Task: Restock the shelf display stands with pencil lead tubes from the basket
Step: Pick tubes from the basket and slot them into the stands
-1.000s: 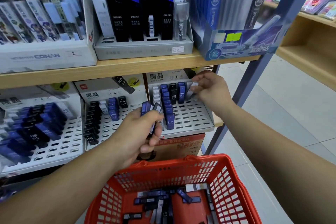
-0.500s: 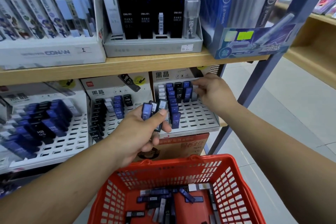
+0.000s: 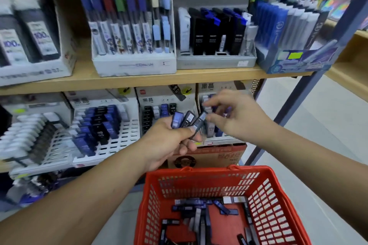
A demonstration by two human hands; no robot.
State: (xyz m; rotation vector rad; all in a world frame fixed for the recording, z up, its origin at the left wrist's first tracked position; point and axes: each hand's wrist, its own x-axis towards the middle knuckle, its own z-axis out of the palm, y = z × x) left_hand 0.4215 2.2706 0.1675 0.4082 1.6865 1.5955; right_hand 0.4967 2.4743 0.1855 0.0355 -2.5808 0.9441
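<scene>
Lead tubes (image 3: 184, 121) fanned, gripped by left hand (image 3: 167, 141). Rightmost tube (image 3: 199, 124) met at tip by right hand (image 3: 239, 119); pinch unconfirmed, blurred. Basket (image 3: 219, 172) located below hands.

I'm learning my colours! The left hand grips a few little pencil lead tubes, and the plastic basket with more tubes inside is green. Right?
Not quite: the head view shows the slotted plastic basket is red, not green. The left hand does grip a few small blue and black pencil lead tubes, and more tubes lie in the basket.
</scene>
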